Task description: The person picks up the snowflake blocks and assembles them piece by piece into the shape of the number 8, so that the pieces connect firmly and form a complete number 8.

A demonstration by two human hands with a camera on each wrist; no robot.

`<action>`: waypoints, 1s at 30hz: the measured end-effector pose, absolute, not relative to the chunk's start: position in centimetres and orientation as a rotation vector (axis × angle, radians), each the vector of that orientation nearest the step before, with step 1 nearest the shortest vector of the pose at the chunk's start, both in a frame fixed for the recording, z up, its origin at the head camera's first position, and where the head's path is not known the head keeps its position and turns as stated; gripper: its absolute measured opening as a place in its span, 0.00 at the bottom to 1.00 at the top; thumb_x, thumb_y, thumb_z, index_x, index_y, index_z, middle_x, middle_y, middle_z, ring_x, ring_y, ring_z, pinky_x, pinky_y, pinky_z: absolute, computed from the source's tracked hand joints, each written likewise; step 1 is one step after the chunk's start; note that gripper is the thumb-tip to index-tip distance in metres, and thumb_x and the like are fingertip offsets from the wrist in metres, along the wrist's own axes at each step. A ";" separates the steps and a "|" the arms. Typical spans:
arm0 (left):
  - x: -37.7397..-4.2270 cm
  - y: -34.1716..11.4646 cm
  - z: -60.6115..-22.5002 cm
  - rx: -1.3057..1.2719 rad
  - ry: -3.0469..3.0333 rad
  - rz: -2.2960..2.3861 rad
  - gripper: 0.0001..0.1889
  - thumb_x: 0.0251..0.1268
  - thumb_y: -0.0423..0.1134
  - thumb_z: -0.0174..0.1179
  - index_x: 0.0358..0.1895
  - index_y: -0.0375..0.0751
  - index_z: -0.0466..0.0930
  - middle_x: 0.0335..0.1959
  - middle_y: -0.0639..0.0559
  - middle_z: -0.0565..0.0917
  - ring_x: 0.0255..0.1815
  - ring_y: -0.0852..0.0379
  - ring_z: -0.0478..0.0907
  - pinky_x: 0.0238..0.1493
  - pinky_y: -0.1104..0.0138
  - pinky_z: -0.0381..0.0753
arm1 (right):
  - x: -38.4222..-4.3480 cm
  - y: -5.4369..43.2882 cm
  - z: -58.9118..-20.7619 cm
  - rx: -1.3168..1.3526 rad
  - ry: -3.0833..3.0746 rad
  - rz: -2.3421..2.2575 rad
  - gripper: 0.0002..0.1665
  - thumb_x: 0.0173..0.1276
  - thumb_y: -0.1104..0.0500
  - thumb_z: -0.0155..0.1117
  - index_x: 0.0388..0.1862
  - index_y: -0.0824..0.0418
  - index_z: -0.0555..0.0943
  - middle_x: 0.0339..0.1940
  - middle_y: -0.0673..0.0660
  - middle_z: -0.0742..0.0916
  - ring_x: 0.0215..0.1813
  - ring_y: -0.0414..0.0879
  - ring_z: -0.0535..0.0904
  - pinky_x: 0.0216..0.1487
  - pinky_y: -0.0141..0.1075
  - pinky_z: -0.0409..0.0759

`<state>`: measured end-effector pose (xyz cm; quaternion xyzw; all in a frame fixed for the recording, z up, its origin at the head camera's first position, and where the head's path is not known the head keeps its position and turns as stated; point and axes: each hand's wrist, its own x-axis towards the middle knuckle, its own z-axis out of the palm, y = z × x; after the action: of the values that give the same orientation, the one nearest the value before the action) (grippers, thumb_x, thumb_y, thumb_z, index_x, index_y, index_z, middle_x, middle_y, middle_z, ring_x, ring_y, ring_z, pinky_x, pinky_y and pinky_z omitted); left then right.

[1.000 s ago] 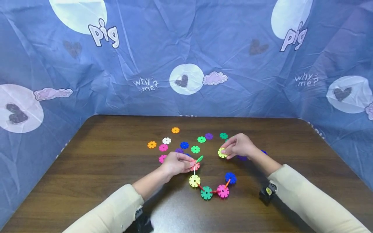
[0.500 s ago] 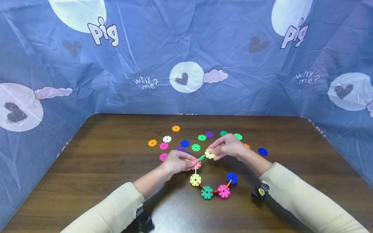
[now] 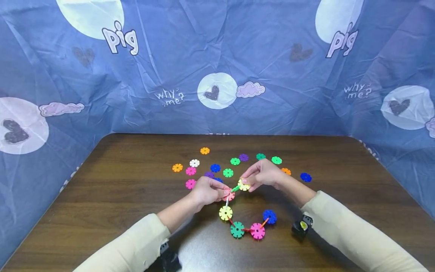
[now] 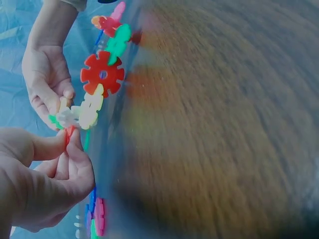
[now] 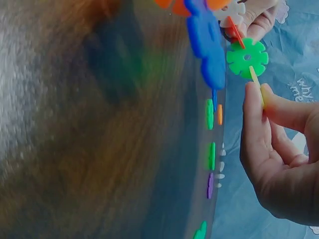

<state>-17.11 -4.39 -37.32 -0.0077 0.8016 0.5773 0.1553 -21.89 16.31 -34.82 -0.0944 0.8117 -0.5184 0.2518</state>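
Our left hand (image 3: pixel 207 190) pinches a coral disc (image 3: pixel 232 196), our right hand (image 3: pixel 265 175) a yellow disc (image 3: pixel 243 186). A green disc (image 5: pixel 241 59) sits between them.

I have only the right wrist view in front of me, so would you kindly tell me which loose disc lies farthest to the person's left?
Observer: In the head view, that is an orange disc, lying flat on the table.
Operator: Thank you. Beyond the red disc that the left hand pinches I see a white disc; which disc comes next in the chain?
Observer: A yellow disc; the head and left wrist views both show it.
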 end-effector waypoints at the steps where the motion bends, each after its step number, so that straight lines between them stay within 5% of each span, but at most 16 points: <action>1: -17.1 -4.4 -37.3 -0.022 2.307 1.653 0.05 0.56 0.26 0.65 0.36 0.30 0.87 0.31 0.40 0.89 0.24 0.66 0.78 0.33 0.71 0.84 | -21.8 16.3 -34.8 -0.248 2.210 -1.423 0.16 0.60 0.68 0.67 0.44 0.79 0.80 0.27 0.57 0.90 0.23 0.42 0.84 0.40 0.46 0.87; 11: -16.9 -4.3 -36.9 -0.058 2.340 1.695 0.05 0.56 0.27 0.65 0.34 0.29 0.87 0.30 0.40 0.89 0.22 0.66 0.79 0.32 0.71 0.82 | -21.0 15.2 -35.0 -0.193 2.228 -1.501 0.15 0.60 0.68 0.67 0.42 0.79 0.81 0.27 0.58 0.90 0.21 0.40 0.84 0.36 0.43 0.87; 30: -16.1 -5.0 -36.6 -0.058 2.222 1.783 0.09 0.63 0.25 0.58 0.42 0.23 0.83 0.37 0.32 0.87 0.30 0.55 0.86 0.39 0.62 0.87 | -22.0 15.2 -35.1 -0.156 2.125 -1.596 0.19 0.63 0.69 0.64 0.52 0.78 0.78 0.35 0.56 0.90 0.35 0.44 0.87 0.51 0.46 0.84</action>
<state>-16.12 -5.03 -36.57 -0.0202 0.7714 0.6192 0.1456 -21.98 15.24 -35.05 -0.0568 0.7753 -0.5825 0.2374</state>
